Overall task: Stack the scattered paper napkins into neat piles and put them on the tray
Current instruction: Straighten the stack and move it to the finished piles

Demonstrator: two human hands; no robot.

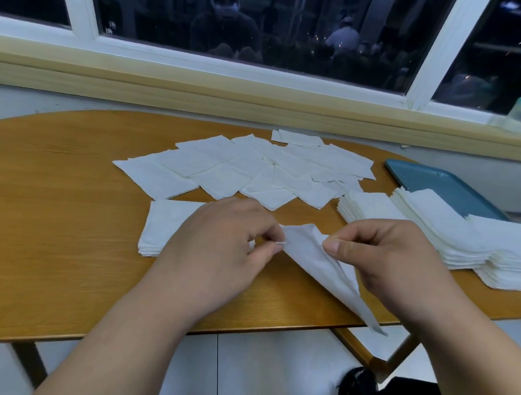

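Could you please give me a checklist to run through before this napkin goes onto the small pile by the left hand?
1. Grip on the held napkin: ok; left hand and right hand each pinch an upper edge.
2. Napkin flat: not ok; it hangs creased, its tip past the table edge.
3. Small pile exposed: not ok; the left hand covers part of it.
4. Tray has bare room: ok.
5. Finished piles on the tray: cannot tell.
6. Scattered napkins cleared: not ok; many lie loose.
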